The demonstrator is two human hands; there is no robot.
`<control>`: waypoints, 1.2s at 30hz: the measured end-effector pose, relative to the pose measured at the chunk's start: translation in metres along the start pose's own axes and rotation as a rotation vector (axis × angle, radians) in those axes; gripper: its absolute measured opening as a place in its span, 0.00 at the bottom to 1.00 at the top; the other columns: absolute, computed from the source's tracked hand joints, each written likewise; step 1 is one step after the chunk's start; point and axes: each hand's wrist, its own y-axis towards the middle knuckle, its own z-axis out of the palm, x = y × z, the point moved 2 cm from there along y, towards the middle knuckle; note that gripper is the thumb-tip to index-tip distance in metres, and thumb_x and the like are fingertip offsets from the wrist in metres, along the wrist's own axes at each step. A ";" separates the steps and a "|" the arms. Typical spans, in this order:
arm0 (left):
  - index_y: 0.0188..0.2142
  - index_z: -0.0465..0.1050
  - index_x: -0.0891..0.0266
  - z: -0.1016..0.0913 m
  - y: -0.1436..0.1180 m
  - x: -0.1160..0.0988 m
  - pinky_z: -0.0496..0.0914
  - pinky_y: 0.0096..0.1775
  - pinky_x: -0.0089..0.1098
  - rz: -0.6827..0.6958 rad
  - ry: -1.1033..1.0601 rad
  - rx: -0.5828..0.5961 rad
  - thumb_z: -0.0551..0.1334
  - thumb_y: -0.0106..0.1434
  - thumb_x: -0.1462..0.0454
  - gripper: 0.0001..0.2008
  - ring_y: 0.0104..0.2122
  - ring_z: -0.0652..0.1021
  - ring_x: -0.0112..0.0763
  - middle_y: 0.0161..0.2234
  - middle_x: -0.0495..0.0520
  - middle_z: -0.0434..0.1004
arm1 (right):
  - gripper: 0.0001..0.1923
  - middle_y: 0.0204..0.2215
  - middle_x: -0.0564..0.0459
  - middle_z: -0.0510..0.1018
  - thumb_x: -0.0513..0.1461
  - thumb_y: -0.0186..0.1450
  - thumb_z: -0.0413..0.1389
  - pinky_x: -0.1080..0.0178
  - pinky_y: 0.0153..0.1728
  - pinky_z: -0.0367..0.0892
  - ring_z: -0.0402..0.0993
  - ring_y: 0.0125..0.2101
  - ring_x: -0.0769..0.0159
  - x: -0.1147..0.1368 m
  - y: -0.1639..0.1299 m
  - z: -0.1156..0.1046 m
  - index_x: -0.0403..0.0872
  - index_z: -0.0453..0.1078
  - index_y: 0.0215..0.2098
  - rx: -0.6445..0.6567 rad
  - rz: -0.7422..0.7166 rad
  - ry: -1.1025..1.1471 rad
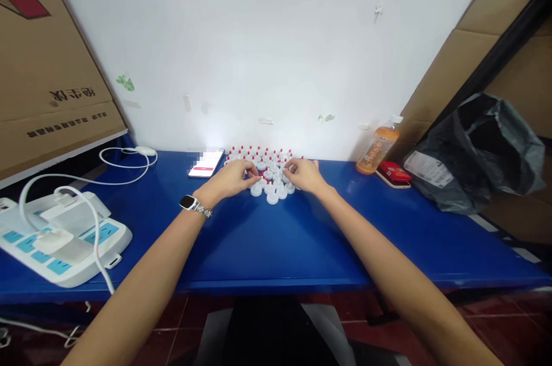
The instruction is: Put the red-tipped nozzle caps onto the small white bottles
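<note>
A cluster of small white nozzle caps (272, 198) stands on the blue table (276, 245), close to the wall. Red tips (259, 150) top the caps in the back rows, while several at the front show plain white. My left hand (235, 177), wearing a watch (188, 202), reaches in from the left side of the cluster. Its thumb and index finger curl towards each other by the caps; what lies between them is too small to make out. From the right, my right hand (305, 175) has its thumb and index finger closed round a white nozzle cap (287, 172).
A lit phone (207, 163) lies left of the caps. A white power strip (64, 248) with cables occupies the left side. To the right are an orange drink bottle (377, 146), a red packet (393, 172) on another phone and a dark plastic bag (478, 153). Cardboard (52, 67) flanks the table.
</note>
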 end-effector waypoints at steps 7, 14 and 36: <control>0.41 0.77 0.63 -0.017 -0.011 0.015 0.69 0.38 0.36 -0.107 0.063 -0.118 0.57 0.68 0.60 0.12 0.34 0.76 0.36 0.37 0.56 0.80 | 0.10 0.33 0.51 0.81 0.41 0.67 0.54 0.57 0.45 0.53 0.74 0.40 0.58 0.025 -0.020 0.004 0.47 0.77 0.38 -0.167 -0.170 0.118; 0.43 0.77 0.63 -0.009 -0.011 0.043 0.70 0.48 0.40 -0.121 0.131 -0.218 0.61 0.66 0.62 0.10 0.41 0.76 0.41 0.40 0.58 0.75 | 0.12 0.44 0.45 0.79 0.45 0.70 0.54 0.52 0.52 0.53 0.71 0.49 0.53 0.056 -0.009 0.019 0.48 0.77 0.39 -0.180 -0.238 0.053; 0.43 0.67 0.59 0.009 -0.006 -0.023 0.70 0.46 0.38 0.109 -0.136 -0.398 0.53 0.75 0.57 0.09 0.43 0.75 0.37 0.41 0.55 0.75 | 0.13 0.34 0.52 0.77 0.46 0.69 0.51 0.60 0.33 0.67 0.75 0.32 0.62 0.058 0.003 0.009 0.48 0.70 0.43 0.069 -0.192 0.965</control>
